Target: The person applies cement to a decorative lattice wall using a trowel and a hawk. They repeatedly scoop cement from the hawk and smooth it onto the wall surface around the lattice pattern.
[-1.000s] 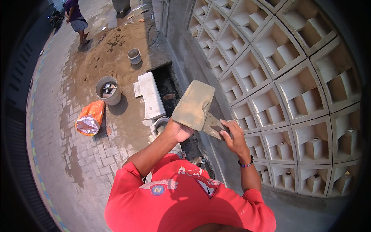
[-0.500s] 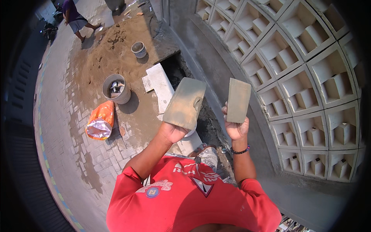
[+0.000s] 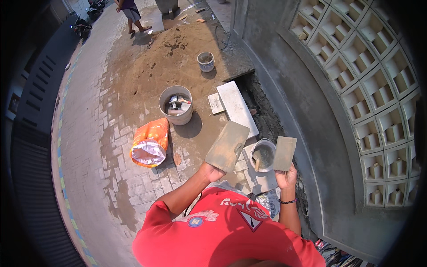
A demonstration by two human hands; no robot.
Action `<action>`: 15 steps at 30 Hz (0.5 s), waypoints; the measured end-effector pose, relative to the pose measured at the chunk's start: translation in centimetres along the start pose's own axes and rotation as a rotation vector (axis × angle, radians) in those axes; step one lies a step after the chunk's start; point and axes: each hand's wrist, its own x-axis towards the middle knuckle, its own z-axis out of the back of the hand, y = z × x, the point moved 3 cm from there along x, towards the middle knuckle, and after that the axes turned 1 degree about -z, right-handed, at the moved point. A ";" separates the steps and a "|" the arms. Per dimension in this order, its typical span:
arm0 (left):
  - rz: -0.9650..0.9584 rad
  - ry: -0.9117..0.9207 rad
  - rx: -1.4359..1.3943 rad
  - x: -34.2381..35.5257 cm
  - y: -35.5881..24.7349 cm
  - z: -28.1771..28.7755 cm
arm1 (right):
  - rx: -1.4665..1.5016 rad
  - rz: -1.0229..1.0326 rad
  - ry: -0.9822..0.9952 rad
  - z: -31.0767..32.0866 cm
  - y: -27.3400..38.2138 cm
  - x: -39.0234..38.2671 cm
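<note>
My left hand (image 3: pixel 212 172) grips the lower edge of a flat, mortar-stained plastering board (image 3: pixel 227 147), which has a small dark opening near its right edge. In my right hand (image 3: pixel 287 177), a smaller rectangular plastering float (image 3: pixel 284 153) is held up by its back, and most of the fingers are hidden behind it. The two tools are apart, faces up toward me. Between them stands a white bucket (image 3: pixel 266 169) with grey wet material inside and a wooden-handled tool (image 3: pixel 257 163) leaning in it.
A long white slab (image 3: pixel 238 109) lies beside an open trench (image 3: pixel 267 107) along the grey wall (image 3: pixel 311 115). Left are a large bucket of tools (image 3: pixel 181 119) and an orange sack (image 3: pixel 155 131). Beyond are a small bucket (image 3: pixel 207 66), a sand pile (image 3: pixel 173 60) and a person (image 3: pixel 132 14).
My view has turned, so the surroundings sit further right. Both hands have lowered, still holding the board and float, and the white bucket between them has come into sight.
</note>
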 end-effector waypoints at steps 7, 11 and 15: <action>-0.115 -0.028 -0.056 -2.5 -2.7 1.9 | -0.168 0.052 0.030 -4.0 -2.1 0.7; -0.132 0.044 -0.053 -2.1 -2.2 0.3 | -0.192 -0.007 0.049 -5.6 -4.6 0.6; -0.085 0.118 -0.010 -1.0 -2.2 -0.7 | -0.166 -0.087 0.193 -3.7 -4.5 1.9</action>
